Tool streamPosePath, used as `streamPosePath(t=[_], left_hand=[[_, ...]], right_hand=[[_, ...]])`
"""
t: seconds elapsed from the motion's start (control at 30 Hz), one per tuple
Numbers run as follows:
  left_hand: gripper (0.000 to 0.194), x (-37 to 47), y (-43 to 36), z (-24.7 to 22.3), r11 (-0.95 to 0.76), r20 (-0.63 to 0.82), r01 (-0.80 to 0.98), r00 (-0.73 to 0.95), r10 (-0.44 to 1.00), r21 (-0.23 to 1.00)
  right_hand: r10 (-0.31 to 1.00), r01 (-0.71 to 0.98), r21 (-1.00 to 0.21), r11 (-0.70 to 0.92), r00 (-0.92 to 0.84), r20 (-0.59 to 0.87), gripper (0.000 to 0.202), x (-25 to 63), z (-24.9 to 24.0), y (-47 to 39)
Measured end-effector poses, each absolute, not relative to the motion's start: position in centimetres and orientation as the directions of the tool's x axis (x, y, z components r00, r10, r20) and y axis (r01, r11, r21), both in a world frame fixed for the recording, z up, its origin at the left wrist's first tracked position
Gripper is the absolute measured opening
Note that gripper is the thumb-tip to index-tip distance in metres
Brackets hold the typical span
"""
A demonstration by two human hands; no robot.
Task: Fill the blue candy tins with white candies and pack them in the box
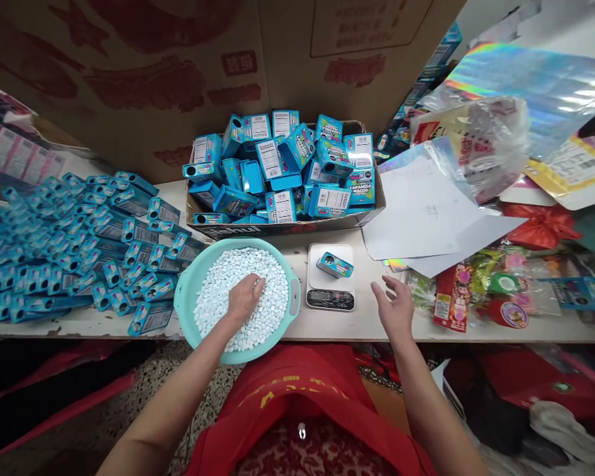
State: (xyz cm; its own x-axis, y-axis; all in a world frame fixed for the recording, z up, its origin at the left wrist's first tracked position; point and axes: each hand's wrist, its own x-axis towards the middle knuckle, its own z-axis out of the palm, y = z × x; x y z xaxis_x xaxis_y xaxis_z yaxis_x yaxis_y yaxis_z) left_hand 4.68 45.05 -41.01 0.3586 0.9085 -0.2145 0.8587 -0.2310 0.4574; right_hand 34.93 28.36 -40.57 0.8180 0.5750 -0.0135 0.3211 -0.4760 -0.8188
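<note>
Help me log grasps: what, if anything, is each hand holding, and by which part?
The right hand holds nothing, open beside the scale. The left hand is among white pieces in the basin; whether it grips any cannot be told.

Speckled floor, pale table.

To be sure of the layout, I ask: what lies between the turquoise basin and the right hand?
Between the basin and the right hand lies a small scale with one blue box on it. This shows in the head view.
</note>
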Motion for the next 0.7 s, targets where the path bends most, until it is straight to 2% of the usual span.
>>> streamPosePath(t=[0.2, 0.3, 0.4, 0.53, 0.7], left_hand=[[0.032, 4.2, 46.0, -40.1, 0.026, -0.188, 0.708, 0.152, 0.970, 0.706], [0.035, 4.0, 46.2, -39.8, 0.099, -0.203, 0.639, 0.090, 0.975, 0.763], [0.033, 3.9, 46.0, -39.4, 0.087, -0.174, 0.654, 0.068, 0.982, 0.752], [0.029, 4.2, 45.5, -39.0, 0.029, -0.149, 0.747, 0.093, 0.984, 0.664], [0.027, 3.9, 45.2, -39.5, -0.015, -0.145, 0.826, 0.116, 0.983, 0.563]], right_hand=[[0.581, 0.290, -0.835, -0.468, 0.813, -0.043, 0.043, 35.2, -41.0, 28.6], [0.592, 0.270, -0.851, -0.451, 0.804, -0.059, 0.042, 34.9, -41.0, 29.3], [0.649, 0.273, -0.875, -0.401, 0.759, -0.061, 0.042, 34.1, -40.6, 30.5], [0.765, 0.327, -0.900, -0.289, 0.644, -0.011, 0.045, 32.7, -40.0, 32.6], [0.829, 0.451, -0.858, -0.248, 0.557, 0.053, 0.049, 31.6, -40.3, 34.7]])
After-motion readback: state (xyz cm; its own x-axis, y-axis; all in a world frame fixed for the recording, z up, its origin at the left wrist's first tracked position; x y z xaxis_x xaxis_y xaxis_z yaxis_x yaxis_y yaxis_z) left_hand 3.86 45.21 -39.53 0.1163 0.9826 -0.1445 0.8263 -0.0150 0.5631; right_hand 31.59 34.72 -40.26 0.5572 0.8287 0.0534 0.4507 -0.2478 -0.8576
